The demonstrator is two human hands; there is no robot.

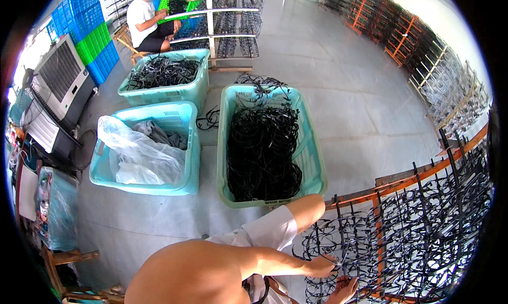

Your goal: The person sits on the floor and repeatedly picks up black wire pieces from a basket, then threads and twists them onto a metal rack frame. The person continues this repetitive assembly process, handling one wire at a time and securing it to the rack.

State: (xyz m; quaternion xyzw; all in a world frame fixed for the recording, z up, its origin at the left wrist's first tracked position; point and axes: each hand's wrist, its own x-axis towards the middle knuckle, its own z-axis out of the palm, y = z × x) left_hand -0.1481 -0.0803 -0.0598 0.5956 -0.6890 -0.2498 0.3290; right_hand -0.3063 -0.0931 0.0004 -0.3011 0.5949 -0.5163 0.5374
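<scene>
Far left: clear-wrapped bundle [57,211] on the floor; printing on the packing, if any, too small to read. Above it, grey air cooler [60,76]; any label on it also not legible. Behind that, blue and green crates [84,23] stacked up. Co-worker [142,19] sits on a low chair next to them, by a rack with white bars [210,26].

Teal basket [145,189] next: white plastic bag [151,158] plus grey cloth [165,134] inside. Rear basket [159,98] behind it, heaped with tangled black strips [161,73]. Centre basket [313,163], pale green, long axis roughly up-down in view, loaded with a black looped stack [262,150].

Lower right, left hand [321,266]: fingers narrow, at the near edge of the black looped frames [407,232]; can't tell if it grips one. Right hand [345,291] just beside and below, fingers half curled, partly cut off by the lower edge; can't tell if it holds anything.

Frames sit in rows on an orange rack right of the hands. Black rods [425,190] there run roughly up-down, tops leaning slightly left, tips poking past the orange rail [391,187]. Rail itself slants up to the right.
</scene>
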